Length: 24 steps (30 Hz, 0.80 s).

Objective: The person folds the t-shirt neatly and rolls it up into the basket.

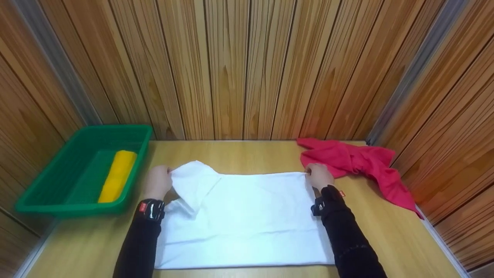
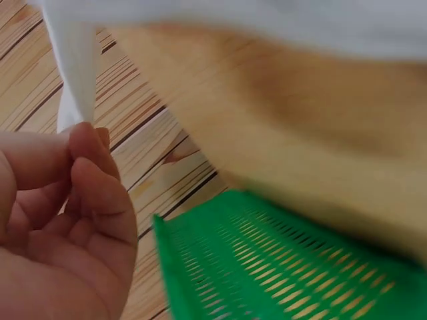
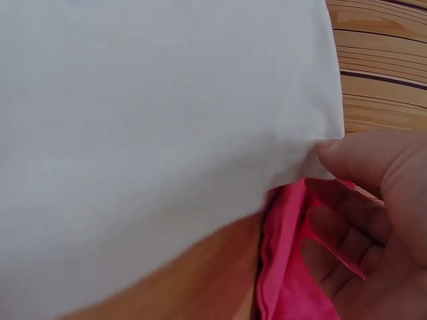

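A white cloth [image 1: 247, 216], perhaps a garment, lies spread over the table in front of me, its far left part folded over and lifted. My left hand [image 1: 157, 182] pinches that raised corner between thumb and fingers, as the left wrist view shows with the white fabric [image 2: 77, 80] hanging at the fingertips. At the far right corner my right hand [image 1: 320, 177] pinches the cloth's edge, thumb on top in the right wrist view. The cloth [image 3: 160, 133] sags between the hands there. Just beyond the right hand lies a crumpled red cloth [image 1: 359, 160].
A green plastic basket [image 1: 34, 197] with slotted sides stands at the left, holding a folded yellow cloth [image 1: 117, 177]. Wood-plank walls [image 1: 227, 69] close off the back and both sides of the table [image 1: 254, 148].
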Available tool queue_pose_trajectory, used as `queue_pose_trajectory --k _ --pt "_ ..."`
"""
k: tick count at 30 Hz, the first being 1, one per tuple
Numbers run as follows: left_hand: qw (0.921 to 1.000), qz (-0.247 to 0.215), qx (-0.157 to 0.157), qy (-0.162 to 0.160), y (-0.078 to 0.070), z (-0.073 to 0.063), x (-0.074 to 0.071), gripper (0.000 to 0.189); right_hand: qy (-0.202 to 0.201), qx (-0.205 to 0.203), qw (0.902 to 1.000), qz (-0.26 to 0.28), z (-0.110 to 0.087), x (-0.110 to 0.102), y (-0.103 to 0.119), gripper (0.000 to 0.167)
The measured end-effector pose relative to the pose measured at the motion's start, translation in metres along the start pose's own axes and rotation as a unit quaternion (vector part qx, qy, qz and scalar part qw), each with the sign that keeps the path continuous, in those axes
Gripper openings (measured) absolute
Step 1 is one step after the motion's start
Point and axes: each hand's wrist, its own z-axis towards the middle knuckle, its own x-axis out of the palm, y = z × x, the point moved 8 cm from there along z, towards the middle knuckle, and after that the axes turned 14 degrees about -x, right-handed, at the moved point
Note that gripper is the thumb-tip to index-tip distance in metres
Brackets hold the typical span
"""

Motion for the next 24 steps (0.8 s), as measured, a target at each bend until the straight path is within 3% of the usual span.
queue_pose_trajectory --k 5,14,19,24 --pt "0.9999 -0.003 0.004 -0.01 -0.024 0.002 -0.016 0.021 0.008 -0.008 0.9999 0.006 0.001 -0.016 0.008 0.01" --pt "0.9939 -0.033 0.075 -0.074 -0.062 0.003 -0.042 0.018 0.015 -0.028 0.9994 0.013 0.003 -0.035 0.018 0.009" --pt "0.9874 -0.045 0.106 -0.109 -0.074 0.001 -0.052 0.016 0.024 -0.031 0.9988 0.03 0.003 -0.037 0.021 0.012" --pt "0.9856 -0.054 0.114 -0.112 -0.074 0.001 -0.053 0.015 0.029 -0.033 0.9984 0.035 0.003 -0.038 0.02 0.017"
